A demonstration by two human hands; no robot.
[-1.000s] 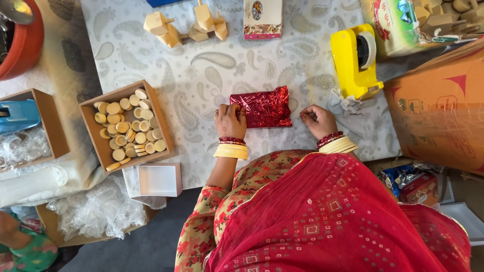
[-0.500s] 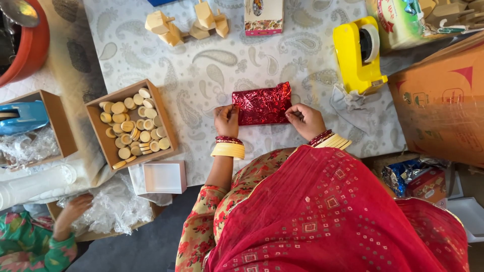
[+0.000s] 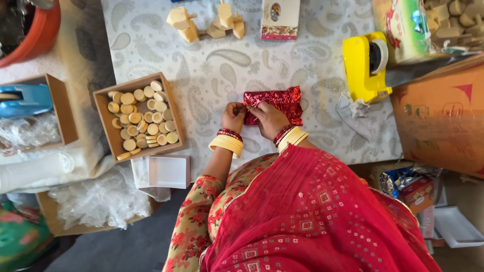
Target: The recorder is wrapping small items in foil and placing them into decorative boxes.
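Both hands' fingers point(image 3: 241, 108) pinch red foil packet point(image 3: 277, 100); contents hidden, fingertips overlapping.

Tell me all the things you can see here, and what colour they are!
foil-wrapped packet: one, shiny red, middle of tablecloth
tablecloth: one, pale grey paisley
cardboard tray: one, brown, left of packet
round discs: many, cream, inside tray
tape dispenser: one, yellow, right of packet
wooden blocks: several, pale, top of cloth
small box: one, white, table edge
bowl: one, orange-red, top left
left hand: on packet's left end
right hand: pinching packet's front edge
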